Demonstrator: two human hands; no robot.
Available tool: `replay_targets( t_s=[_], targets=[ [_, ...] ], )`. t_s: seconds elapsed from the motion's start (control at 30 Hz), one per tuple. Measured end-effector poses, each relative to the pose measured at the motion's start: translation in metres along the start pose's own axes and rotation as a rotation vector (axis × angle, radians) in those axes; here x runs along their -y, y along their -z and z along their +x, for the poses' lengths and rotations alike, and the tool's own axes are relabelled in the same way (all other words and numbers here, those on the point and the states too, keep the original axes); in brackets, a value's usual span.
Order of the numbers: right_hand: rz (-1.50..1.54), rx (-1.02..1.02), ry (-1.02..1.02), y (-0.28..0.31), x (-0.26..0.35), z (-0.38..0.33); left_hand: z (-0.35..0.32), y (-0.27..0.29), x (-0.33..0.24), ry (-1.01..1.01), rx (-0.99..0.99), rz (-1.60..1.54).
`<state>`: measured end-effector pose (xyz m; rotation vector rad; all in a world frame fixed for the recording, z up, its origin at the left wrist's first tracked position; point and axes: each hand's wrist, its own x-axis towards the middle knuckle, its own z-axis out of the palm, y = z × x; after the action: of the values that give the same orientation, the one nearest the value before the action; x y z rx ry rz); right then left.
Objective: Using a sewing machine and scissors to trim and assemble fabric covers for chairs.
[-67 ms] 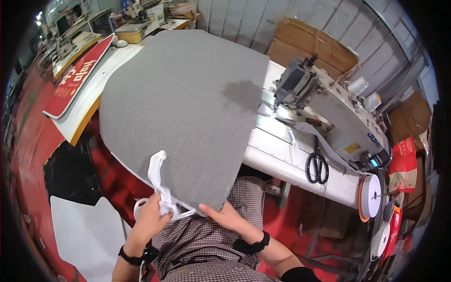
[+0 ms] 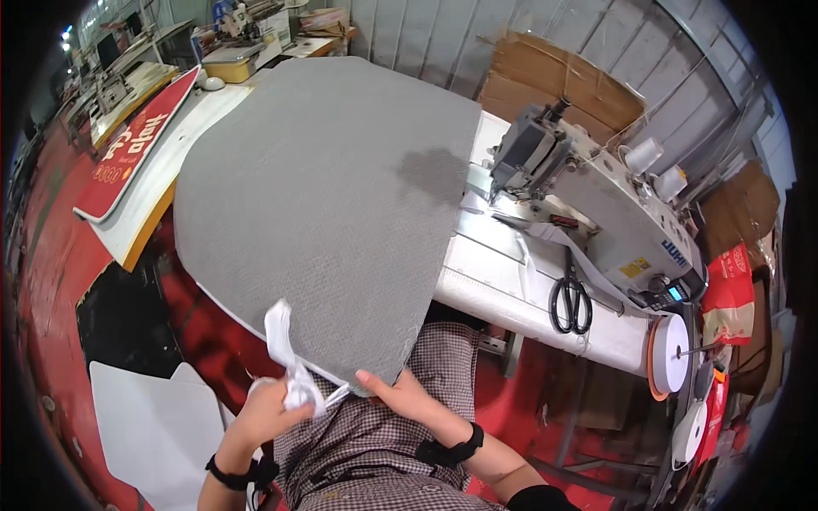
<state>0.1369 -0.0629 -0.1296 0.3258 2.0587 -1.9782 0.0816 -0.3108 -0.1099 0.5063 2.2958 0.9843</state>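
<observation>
A large grey mat (image 2: 315, 196) with a rounded outline covers the table and reaches down to my lap. White binding runs along its left and near edge. In my left hand (image 2: 268, 415) is a bunch of white binding tape (image 2: 301, 387), one loose end lying up on the mat. A strand of it reaches toward the mat's near corner. That corner is gripped by my right hand (image 2: 402, 397), thumb on top and the other fingers hidden underneath.
On the right stands a sewing machine (image 2: 609, 196), with black scissors (image 2: 570, 298) on the white table before it. A white tape roll (image 2: 670, 356) hangs at the table's end. To the left lie a red printed mat (image 2: 141, 140) and white panels (image 2: 153, 430).
My left hand has moved slightly down and left, drawing the bunched tape with it. My right hand stays at the mat's corner.
</observation>
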Motion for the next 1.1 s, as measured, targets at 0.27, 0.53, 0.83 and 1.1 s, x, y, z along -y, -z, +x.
replay_targets(
  t_s=[0.27,0.53,0.83,1.1],
  targets=[
    [0.267,0.181,-0.163,0.002,-0.001,0.005,-0.003,0.014,0.013,-0.330,-0.090,-0.539],
    [0.424,0.424,-0.268,-0.010,-0.014,0.010,0.054,-0.048,-0.041,-0.849,0.513,-0.375],
    [0.342,0.253,-0.343,0.030,-0.014,-0.003,0.046,0.028,-0.046,-0.625,-0.096,0.039],
    [0.264,0.434,-0.458,0.006,-0.002,0.021,-0.013,0.027,0.009,-0.251,-0.044,0.528]
  ],
)
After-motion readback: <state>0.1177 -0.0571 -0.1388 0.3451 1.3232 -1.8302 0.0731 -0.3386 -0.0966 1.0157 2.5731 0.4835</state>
